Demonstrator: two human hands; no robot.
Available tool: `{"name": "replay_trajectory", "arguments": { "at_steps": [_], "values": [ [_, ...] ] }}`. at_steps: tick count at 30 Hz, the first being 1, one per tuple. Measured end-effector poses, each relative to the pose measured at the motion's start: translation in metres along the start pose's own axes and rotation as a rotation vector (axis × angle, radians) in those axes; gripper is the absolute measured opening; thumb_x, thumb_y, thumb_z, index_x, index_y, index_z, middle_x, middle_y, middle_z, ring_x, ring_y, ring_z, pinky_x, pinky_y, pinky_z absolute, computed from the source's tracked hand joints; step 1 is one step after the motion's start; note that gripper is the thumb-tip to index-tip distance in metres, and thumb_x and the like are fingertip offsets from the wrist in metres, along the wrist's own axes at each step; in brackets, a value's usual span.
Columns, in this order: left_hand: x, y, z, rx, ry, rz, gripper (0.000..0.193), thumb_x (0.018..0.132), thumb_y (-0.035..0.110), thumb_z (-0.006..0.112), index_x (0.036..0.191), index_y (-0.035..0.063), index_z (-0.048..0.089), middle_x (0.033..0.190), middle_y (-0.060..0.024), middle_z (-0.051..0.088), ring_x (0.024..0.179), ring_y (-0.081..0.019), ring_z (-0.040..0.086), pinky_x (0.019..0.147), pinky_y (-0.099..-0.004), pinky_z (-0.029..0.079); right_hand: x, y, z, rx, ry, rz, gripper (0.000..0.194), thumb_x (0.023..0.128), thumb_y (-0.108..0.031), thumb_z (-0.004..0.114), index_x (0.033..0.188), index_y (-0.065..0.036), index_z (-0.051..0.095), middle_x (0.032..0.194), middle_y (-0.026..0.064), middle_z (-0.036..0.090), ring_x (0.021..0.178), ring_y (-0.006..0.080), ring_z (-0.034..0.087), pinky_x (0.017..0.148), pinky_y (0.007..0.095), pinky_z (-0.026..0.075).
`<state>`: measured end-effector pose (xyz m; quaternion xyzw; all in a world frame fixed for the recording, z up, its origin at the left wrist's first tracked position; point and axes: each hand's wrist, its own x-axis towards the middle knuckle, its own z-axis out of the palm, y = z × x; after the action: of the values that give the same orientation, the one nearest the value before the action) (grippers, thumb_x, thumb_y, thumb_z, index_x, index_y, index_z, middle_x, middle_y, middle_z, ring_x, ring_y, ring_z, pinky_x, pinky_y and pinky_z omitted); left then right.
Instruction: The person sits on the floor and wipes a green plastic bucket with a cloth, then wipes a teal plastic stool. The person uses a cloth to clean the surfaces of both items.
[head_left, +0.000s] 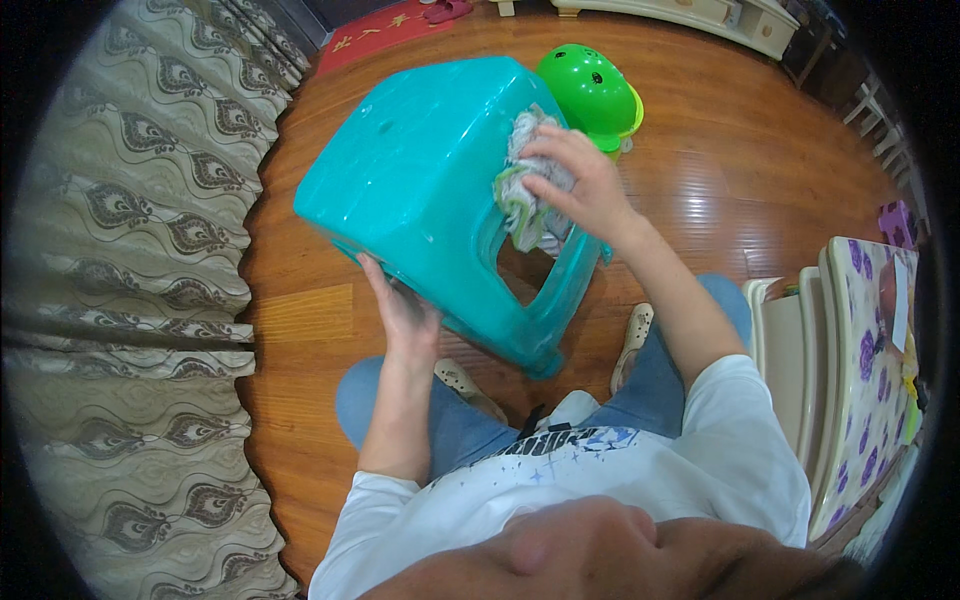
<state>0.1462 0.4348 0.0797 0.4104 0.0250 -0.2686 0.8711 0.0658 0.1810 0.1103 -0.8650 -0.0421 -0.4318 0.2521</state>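
Observation:
A turquoise plastic stool or small table (420, 142) is tilted in front of me, its smooth broad face up and to the left. My left hand (401, 304) supports its lower left edge, the thumb at the rim and the other fingers partly hidden beneath. My right hand (574, 176) presses a crumpled grey-white cloth with a green edge (525, 202) against the side panel, just above an arched opening. Part of the cloth is hidden under my fingers.
A green plastic child's seat or toy with printed eyes (589, 90) stands behind the turquoise piece on the wooden floor (705, 142). Patterned curtains (165, 210) hang at left. On the right is a cabinet with a flowered cover (862, 360). A red mat (382, 34) lies at the top.

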Motion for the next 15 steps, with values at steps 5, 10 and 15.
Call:
{"name": "replay_trajectory", "arguments": {
  "at_steps": [5, 10, 15],
  "values": [
    [0.001, 0.001, 0.001, -0.028, 0.025, -0.021, 0.09, 0.09, 0.074, 0.043, 0.154, 0.0145, 0.021, 0.155, -0.0073, 0.029, 0.139, -0.0272, 0.033, 0.113, -0.0448, 0.033, 0.007, 0.044, -0.003, 0.005, 0.03, 0.138, 0.03, 0.087, -0.03, 0.07, 0.112, -0.014, 0.067, 0.121, 0.0084, 0.064, 0.11, 0.0287, 0.06, 0.093, 0.0387, 0.05],
    [0.002, -0.001, 0.001, -0.032, 0.088, 0.022, 0.091, 0.088, 0.075, 0.043, 0.154, 0.0161, 0.02, 0.157, -0.0083, 0.026, 0.14, -0.0285, 0.031, 0.114, -0.0472, 0.031, -0.007, 0.039, 0.01, 0.003, -0.035, 0.085, 0.053, 0.082, -0.031, 0.075, 0.128, -0.013, 0.058, 0.132, 0.0171, 0.055, 0.121, 0.0362, 0.052, 0.102, 0.0428, 0.043],
    [0.007, -0.002, -0.005, -0.024, 0.075, 0.042, 0.092, 0.088, 0.076, 0.043, 0.154, 0.0164, 0.021, 0.156, -0.0089, 0.025, 0.14, -0.0295, 0.031, 0.114, -0.049, 0.031, -0.008, 0.028, 0.015, 0.048, -0.02, 0.12, 0.054, 0.08, -0.022, 0.074, 0.129, -0.009, 0.055, 0.132, 0.0157, 0.052, 0.123, 0.0365, 0.05, 0.104, 0.0427, 0.042]
  ]
}}
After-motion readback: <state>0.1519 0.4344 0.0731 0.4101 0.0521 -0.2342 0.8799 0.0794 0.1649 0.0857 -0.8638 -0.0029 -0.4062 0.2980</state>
